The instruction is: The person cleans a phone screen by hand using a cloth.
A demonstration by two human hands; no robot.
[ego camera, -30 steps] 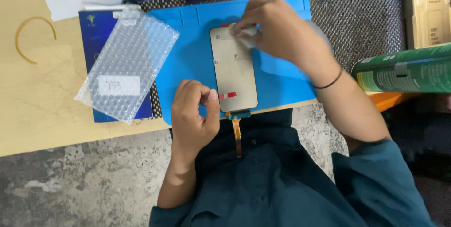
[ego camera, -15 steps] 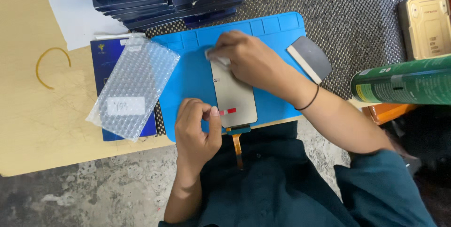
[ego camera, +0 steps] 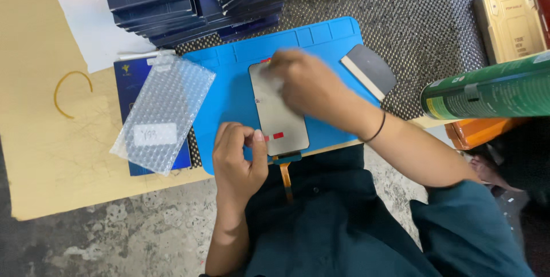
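The left hand (ego camera: 239, 154) is curled, its thumb pressed on the lower left edge of the grey panel (ego camera: 279, 118), pinning it flat on the blue mat (ego camera: 229, 91). The right hand (ego camera: 303, 85) lies blurred over the panel's top end; whether its fingers pinch anything cannot be told. An orange ribbon strip (ego camera: 286, 175) hangs from the panel's bottom edge. Left of the mat a bubble-wrap bag (ego camera: 166, 111) rests on a dark blue box (ego camera: 127, 79). A dark scraper (ego camera: 369, 71) lies at the mat's right edge.
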